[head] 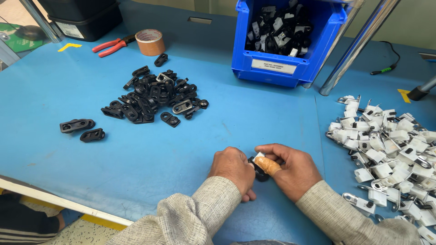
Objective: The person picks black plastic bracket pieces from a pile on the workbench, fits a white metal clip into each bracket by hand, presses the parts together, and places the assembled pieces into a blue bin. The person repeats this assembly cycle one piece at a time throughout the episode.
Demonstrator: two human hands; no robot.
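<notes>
Hands, left (235, 169) and right (290, 169), pinch black clip (260, 173) (thumb taped).

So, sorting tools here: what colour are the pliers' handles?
Red, on the pliers beside the tape roll; head view.

Both arms wear long sleeves of pale grey-beige woven cloth — finely flecked, loose at the cuffs; one right-hand finger (269, 165) is wrapped in tan tape.
</notes>
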